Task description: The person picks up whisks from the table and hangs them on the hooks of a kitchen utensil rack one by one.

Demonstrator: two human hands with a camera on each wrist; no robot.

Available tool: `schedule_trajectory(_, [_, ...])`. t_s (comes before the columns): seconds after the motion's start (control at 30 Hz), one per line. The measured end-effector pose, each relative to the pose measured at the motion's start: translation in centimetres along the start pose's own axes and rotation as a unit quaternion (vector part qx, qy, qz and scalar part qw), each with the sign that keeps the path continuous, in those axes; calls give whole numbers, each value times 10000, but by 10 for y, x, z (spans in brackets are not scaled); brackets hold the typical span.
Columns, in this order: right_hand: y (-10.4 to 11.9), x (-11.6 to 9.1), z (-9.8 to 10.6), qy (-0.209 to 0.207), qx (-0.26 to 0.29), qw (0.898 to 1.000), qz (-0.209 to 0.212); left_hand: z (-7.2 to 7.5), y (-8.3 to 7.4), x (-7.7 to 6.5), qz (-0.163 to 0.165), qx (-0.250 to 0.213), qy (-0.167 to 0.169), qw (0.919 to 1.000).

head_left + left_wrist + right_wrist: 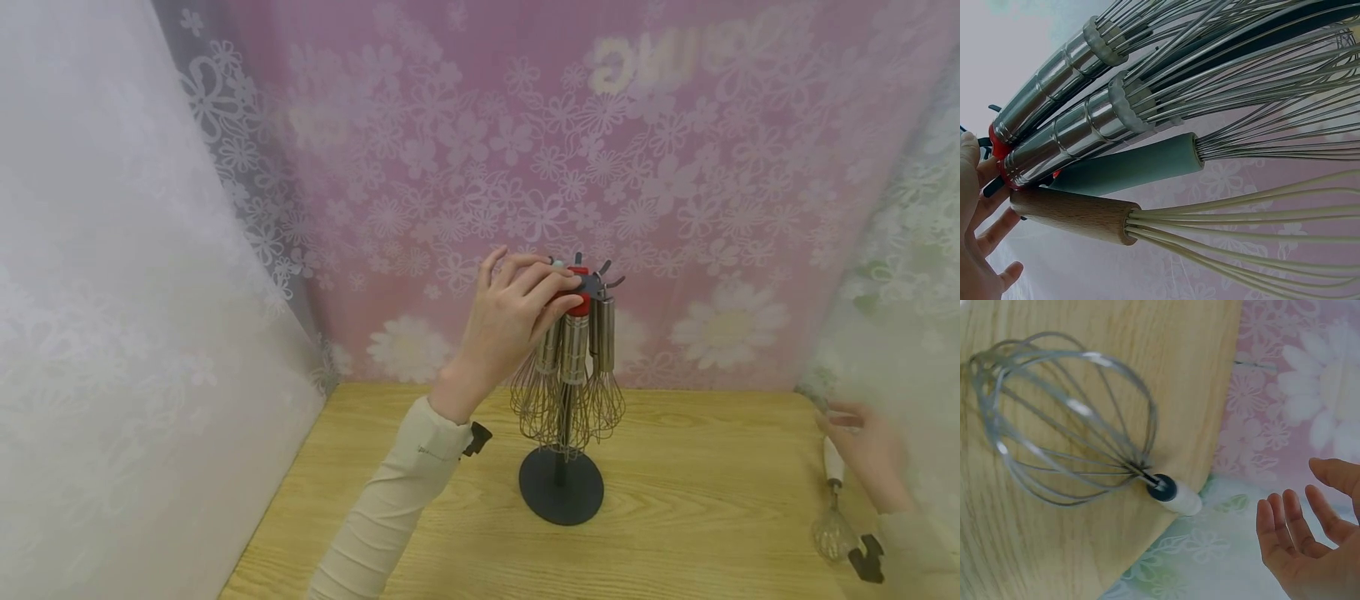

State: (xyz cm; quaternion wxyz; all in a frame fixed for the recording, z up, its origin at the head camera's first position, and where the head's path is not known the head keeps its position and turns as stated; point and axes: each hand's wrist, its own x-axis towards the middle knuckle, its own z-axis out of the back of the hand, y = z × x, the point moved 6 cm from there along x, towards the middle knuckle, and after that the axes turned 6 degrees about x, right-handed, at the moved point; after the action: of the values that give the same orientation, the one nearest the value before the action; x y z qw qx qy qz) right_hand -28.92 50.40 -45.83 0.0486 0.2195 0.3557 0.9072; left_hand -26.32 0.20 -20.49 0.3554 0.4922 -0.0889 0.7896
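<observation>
My left hand (510, 308) holds the top of a black whisk stand (561, 492), its thumb and index fingertips beside a red-ended steel whisk (574, 346). Several whisks hang from the stand, wires down. In the left wrist view, a teal-handled whisk (1129, 167) and a wooden-handled whisk (1079, 215) hang beside two steel-handled ones. At the right, my right hand (873, 450) hovers around the handle of a white-handled whisk (834, 467) lying on the table. The right wrist view shows that hand's fingers (1297, 525) loosely bent, apart from the handle (1183, 500).
Bare hooks (617, 282) stick out from the stand's top on the right. The wooden table (690, 500) has a rounded far right corner. Flower-patterned curtains (480, 167) enclose it at the back and both sides.
</observation>
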Motion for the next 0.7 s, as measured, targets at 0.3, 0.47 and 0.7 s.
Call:
schedule_trajectory(0.3, [-20,0,-10,387,-292,9988,-2,0,-1,0,-41,39,-51,10000])
schedule_trajectory(0.47, [-32,-3,-14,597,-349,9975,-157,0,-1,1,-60,62,-45,10000])
schedule_trajectory(0.7, [-47,-6,-19,792,-347,9959,-269,0,-1,0,-36,40,-25,10000])
